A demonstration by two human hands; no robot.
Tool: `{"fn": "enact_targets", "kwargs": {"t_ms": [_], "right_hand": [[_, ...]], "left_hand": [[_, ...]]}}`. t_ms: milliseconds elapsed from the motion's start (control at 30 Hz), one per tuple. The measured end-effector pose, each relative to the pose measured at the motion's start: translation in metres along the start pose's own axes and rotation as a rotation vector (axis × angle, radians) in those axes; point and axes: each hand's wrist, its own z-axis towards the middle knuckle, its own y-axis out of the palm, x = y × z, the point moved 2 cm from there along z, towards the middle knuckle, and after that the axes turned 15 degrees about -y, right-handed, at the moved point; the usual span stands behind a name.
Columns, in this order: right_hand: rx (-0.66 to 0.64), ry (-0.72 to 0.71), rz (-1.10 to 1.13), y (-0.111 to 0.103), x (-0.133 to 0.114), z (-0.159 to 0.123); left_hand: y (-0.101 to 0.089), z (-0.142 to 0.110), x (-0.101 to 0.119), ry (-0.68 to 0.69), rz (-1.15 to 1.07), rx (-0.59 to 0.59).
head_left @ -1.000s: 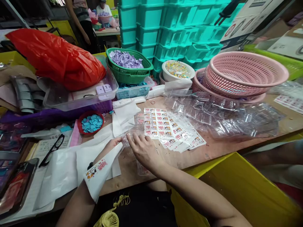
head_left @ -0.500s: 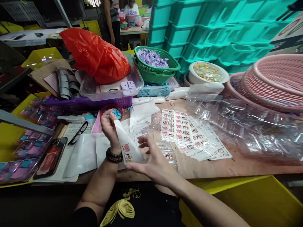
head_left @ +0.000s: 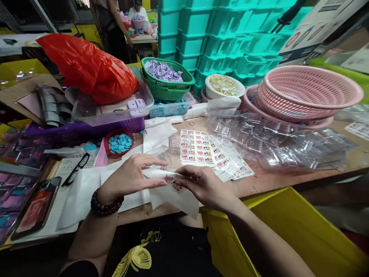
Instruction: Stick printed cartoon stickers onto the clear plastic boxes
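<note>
Both hands are on a white sticker sheet [head_left: 175,202] with a small printed cat sticker, curled just above the table's front edge. My left hand [head_left: 125,177], with a dark bead bracelet [head_left: 105,204] at its wrist, has the curled upper part between thumb and fingers. The fingertips of my right hand [head_left: 200,184] pinch the sheet's right edge. Behind the hands, clear plastic packs [head_left: 175,141] lie partly hidden beside a fan of sticker sheets [head_left: 198,148]. Plain white paper [head_left: 83,192] lies to the left.
A red basket of blue pieces [head_left: 119,143], glasses [head_left: 76,169] and a phone [head_left: 37,207] are at left. Clear packs [head_left: 276,142] and pink baskets [head_left: 311,92] stand right. Behind are a green basket of purple pieces [head_left: 164,73], a red bag [head_left: 95,69] and teal crates [head_left: 219,34].
My right hand has gone from open beside the sheet to pinching its edge. My left hand has lowered, and the sheet now lies flatter and curled. The view has swung right.
</note>
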Motion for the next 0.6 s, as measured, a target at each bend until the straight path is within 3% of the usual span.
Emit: {"fn": "enact_targets", "kwargs": {"t_ms": [100,200,267,367,467,600], "right_hand": [[-0.050,0.062,0.053,-0.006,0.003,-0.011],[0.026,0.029,-0.081,-0.008,0.002,-0.021],[0.115,0.002,-0.150,-0.008,0.000,-0.026],[0.178,0.054,-0.052,-0.009,0.002,-0.033],[0.144,0.094,0.011,-0.014,0.005,-0.040],[0.108,0.027,-0.136,-0.015,0.002,-0.049]], "left_hand": [[0.018,0.009,0.001,-0.168,-0.107,-0.165],[0.032,0.014,0.000,-0.240,-0.181,-0.190],[0.038,0.016,0.001,-0.266,-0.195,-0.201],[0.045,0.018,0.004,-0.297,-0.192,-0.213],[0.052,0.020,0.007,-0.311,-0.178,-0.251],[0.062,0.021,0.004,-0.267,-0.112,-0.270]]}}
